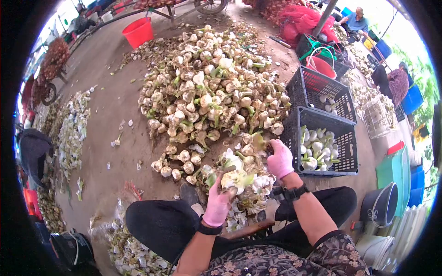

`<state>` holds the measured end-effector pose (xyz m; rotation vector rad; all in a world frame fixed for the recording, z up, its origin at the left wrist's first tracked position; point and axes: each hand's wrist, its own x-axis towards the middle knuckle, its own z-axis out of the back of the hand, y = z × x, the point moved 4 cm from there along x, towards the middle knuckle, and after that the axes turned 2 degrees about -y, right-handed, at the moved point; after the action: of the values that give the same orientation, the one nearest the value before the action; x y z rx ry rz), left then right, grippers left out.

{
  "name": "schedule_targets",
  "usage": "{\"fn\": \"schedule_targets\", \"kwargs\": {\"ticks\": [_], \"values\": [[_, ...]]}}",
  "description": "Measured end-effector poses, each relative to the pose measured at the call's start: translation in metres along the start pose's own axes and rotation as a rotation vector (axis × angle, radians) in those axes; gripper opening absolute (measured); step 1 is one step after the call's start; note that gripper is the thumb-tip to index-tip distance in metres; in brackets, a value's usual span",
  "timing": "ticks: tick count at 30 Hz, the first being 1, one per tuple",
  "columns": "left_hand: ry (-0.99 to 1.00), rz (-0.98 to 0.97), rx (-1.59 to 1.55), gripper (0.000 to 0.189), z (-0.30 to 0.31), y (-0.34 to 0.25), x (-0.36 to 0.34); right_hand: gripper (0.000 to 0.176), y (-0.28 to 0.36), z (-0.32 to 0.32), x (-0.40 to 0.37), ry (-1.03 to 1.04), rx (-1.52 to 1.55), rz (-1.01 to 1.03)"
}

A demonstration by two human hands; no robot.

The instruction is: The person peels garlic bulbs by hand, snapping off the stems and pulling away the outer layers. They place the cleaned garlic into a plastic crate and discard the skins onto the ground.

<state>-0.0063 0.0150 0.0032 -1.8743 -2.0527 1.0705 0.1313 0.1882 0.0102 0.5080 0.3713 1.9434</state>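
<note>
My left hand point(218, 204), in a pink glove, grips a garlic bulb point(235, 179) with loosened pale skin, in front of my lap. Up and to the right, my right hand point(281, 159), also pink-gloved, has its fingers closed at a strip of brownish-green garlic peel point(260, 141); their tips are partly hidden. Loose peelings point(258, 198) are heaped beneath both hands, between my legs. Just beyond lies a large pile of unpeeled garlic point(202, 92), stems and roots on. Cleaned white bulbs point(317, 149) sit in a black crate point(352, 152) beside my right hand.
Behind that crate stands another black crate point(299, 89) holding a few bulbs, with a red bucket point(321, 67) at its back. A second red bucket point(138, 33) is beyond the pile. Dark bucket point(380, 204) at right. Two people point(357, 23) sit at the far right.
</note>
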Motion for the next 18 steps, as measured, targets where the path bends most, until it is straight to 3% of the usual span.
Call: {"fn": "schedule_targets", "kwargs": {"ticks": [2, 4, 5, 6, 8, 9, 12, 13, 18], "values": [[0.002, 0.071, -0.112, 0.062, -0.008, -0.001, -0.001, 0.041, -0.005, -0.007, -0.004, 0.286, 0.039, 0.051], [0.066, 0.062, -0.001, 0.059, -0.005, 0.001, 0.003, 0.053, 0.016, 0.007, -0.014, 0.328, 0.224, 0.134], [0.063, 0.063, 0.002, 0.059, -0.003, 0.003, 0.005, 0.060, 0.033, 0.023, -0.017, 0.460, 0.370, 0.048], [0.057, 0.030, 0.000, 0.057, 0.000, 0.004, 0.007, 0.060, 0.042, 0.031, -0.021, 0.463, 0.377, 0.047], [0.049, -0.033, -0.005, 0.053, 0.004, 0.007, 0.008, 0.060, 0.052, 0.038, -0.033, 0.535, 0.856, -0.004], [0.020, -0.006, 0.037, 0.053, 0.007, 0.009, 0.008, 0.052, 0.055, 0.040, -0.036, 0.533, 0.720, 0.142], [0.128, -0.105, 0.307, 0.050, -0.001, 0.009, 0.009, 0.045, 0.067, 0.036, -0.045, 0.386, 0.470, 0.255], [0.044, 0.034, 0.014, 0.051, -0.004, 0.010, 0.008, 0.041, 0.062, 0.026, -0.049, 0.327, 0.539, 0.173], [0.056, 0.021, 0.043, 0.055, 0.002, 0.010, 0.009, 0.037, 0.065, 0.025, -0.048, 0.306, 0.493, 0.179]]}}
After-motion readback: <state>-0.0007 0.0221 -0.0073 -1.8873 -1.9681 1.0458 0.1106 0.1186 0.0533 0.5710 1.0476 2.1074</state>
